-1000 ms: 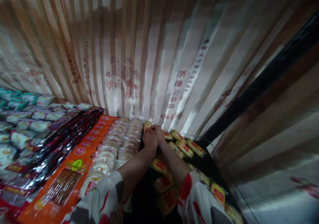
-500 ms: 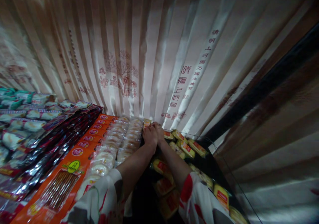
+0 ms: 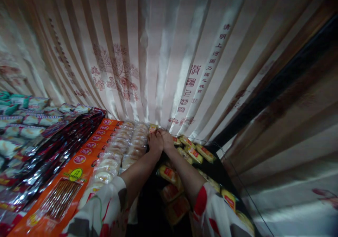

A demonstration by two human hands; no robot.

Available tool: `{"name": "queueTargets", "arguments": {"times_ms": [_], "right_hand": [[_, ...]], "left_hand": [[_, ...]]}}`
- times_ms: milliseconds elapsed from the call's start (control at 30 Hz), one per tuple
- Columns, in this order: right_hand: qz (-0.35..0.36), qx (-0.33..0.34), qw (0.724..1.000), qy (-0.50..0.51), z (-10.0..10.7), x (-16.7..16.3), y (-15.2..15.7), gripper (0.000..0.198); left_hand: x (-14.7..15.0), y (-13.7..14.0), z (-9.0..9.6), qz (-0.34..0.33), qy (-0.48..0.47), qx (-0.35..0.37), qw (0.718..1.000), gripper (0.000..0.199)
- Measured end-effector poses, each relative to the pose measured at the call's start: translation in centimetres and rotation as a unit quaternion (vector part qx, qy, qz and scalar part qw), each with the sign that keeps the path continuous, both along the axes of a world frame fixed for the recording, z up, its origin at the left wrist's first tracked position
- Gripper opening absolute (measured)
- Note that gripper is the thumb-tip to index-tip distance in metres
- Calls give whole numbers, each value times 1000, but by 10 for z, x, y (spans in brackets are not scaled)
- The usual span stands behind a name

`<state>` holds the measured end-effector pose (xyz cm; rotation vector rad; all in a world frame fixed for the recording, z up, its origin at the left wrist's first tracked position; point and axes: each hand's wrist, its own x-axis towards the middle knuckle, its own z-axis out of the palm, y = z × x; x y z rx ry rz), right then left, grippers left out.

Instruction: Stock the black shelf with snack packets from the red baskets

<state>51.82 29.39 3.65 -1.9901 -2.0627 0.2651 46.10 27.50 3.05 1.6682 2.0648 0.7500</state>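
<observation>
My left hand (image 3: 155, 143) and my right hand (image 3: 166, 140) are together at the far end of the display, by the curtain, fingers bent and closed. A yellow packet with a red label (image 3: 152, 128), which looks like a wrapped pastry, shows just beyond my left fingers, touching them. My own hands hide what lies under my right fingers. Left of my hands run two rows of clear-wrapped round pastries (image 3: 137, 143). Right of my right hand lie yellow wrapped pastries (image 3: 194, 153) with red labels, and more (image 3: 169, 173) sit between my forearms.
A pleated printed curtain (image 3: 158, 54) hangs close behind the display. To the left lie orange packs of thin brown sticks (image 3: 76, 173), dark shiny packets (image 3: 66, 151) and white packets (image 3: 33, 131). A dark pole (image 3: 264, 93) slants at right, above a thin wire along the black surface's edge.
The view has shifted slightly. My two hands stay together in the same spot at the far end, their fingers only slightly moved.
</observation>
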Motion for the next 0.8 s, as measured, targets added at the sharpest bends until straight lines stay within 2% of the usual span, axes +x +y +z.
{"name": "queueTargets", "arguments": {"times_ms": [167, 333, 500, 700, 800], "right_hand": [[3, 26, 998, -63, 19, 21, -15, 23], [17, 21, 994, -105, 14, 46, -13, 25], [39, 22, 992, -119, 8, 55, -10, 28], [51, 14, 988, -142, 7, 52, -10, 28], [57, 35, 986, -153, 9, 54, -15, 28]], "left_hand": [[1, -2, -7, -26, 20, 12, 999, 38], [4, -6, -10, -50, 65, 24, 996, 37], [5, -10, -13, -79, 134, 48, 987, 36], [4, -8, -21, -80, 120, 68, 987, 35], [2, -7, -19, -77, 112, 75, 988, 36]]}}
